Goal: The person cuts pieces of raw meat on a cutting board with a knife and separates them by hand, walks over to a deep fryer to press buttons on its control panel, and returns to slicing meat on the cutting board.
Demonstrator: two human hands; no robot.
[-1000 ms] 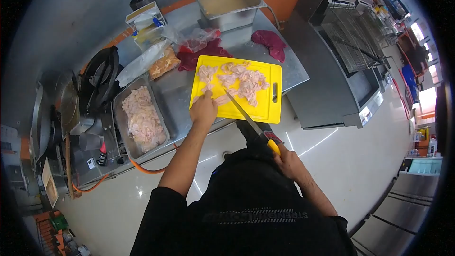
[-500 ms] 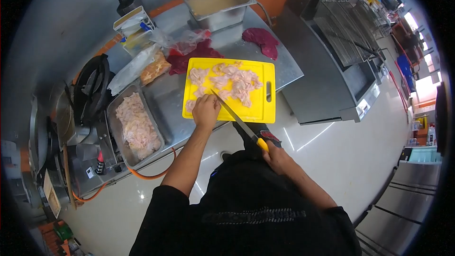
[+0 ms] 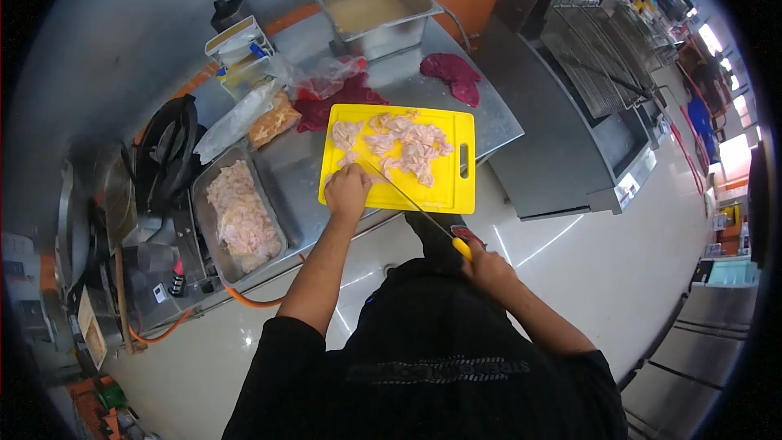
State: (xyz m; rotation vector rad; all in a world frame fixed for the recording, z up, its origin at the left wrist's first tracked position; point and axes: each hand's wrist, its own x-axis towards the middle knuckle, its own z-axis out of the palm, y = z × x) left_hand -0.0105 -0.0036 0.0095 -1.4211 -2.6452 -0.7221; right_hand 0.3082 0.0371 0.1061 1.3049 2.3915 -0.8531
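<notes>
My right hand is wrapped round the yellow handle of a long knife. The blade reaches up and left over a yellow cutting board, its tip close to my left hand. On the board's lower left, my left hand presses with bent fingers on a piece of pale meat, mostly hidden under it. Several pale pink meat pieces lie across the middle of the board, and a smaller piece is at its upper left.
A metal tray of pale meat stands left of the board. Behind are a deep steel pan of cloudy liquid, dark red cloths, and a bag of orange food. Steel equipment stands at the right, dark pans at the left.
The view has shifted slightly. My left hand has moved a little left and down on the board, and the knife blade now shows more edge-on. Both hands keep their hold.
</notes>
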